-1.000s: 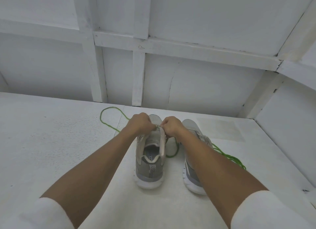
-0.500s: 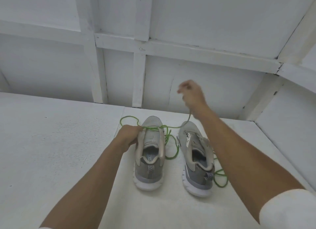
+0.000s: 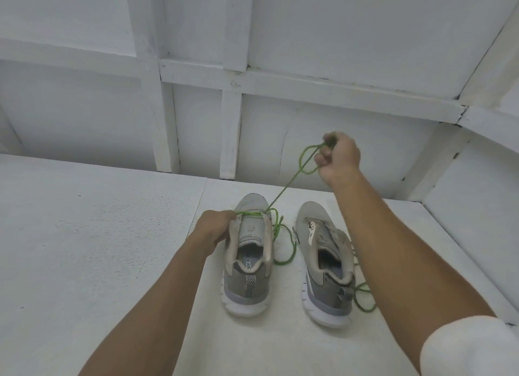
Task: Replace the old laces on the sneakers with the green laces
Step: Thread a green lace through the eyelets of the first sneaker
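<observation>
I can't see the left hand's (image 3: 214,229) fingertips where it meets the left sneaker (image 3: 250,288). The green lace (image 3: 283,190) ends inside the right hand's (image 3: 339,156) curled fingers, so its tip is hidden. The right forearm covers the right sneaker's (image 3: 323,263) outer edge and part of a 2nd green lace (image 3: 365,305). The insole print (image 3: 248,263) is only partly legible. Both arms run off the bottom edge.

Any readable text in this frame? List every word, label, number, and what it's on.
"ORY FO": partial print on the insole of the left sneaker; the rest is hidden by the collar.
Small mark on the left sneaker's tongue: too faint to read.
Tongue label on the right sneaker: dark marks, too blurred to read.
Nothing else legible.
</observation>
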Demonstrator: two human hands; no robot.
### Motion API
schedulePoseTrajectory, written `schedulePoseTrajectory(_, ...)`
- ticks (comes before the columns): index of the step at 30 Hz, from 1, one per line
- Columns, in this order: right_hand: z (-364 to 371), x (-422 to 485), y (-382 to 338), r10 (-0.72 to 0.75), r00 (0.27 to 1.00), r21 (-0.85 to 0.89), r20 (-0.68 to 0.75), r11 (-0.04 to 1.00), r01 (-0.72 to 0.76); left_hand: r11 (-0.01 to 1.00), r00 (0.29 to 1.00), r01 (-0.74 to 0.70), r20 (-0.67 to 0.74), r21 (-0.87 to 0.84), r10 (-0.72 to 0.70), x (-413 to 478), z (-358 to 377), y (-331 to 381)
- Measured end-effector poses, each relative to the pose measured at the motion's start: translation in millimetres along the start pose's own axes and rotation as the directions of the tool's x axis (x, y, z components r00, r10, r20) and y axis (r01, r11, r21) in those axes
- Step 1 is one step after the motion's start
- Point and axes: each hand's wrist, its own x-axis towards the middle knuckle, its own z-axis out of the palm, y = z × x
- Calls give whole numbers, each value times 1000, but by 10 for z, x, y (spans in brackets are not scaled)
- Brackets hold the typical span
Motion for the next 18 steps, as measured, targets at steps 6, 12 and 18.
schedulePoseTrajectory(6,-93,-245,519,80,829,-833,554,36,553,1000,1000,18,-5,19,-18,8,-16,-9)
schedulePoseTrajectory(12,-345,-408,1026,138,857,-795,497,-322,514,1000,1000,14,-15,19,-14,39,-19,-22)
schedulePoseTrajectory(18,-238,-273,571,-117,951,-951,285,94,296,1000,1000,8,-9,25,-8,42,-14,-55)
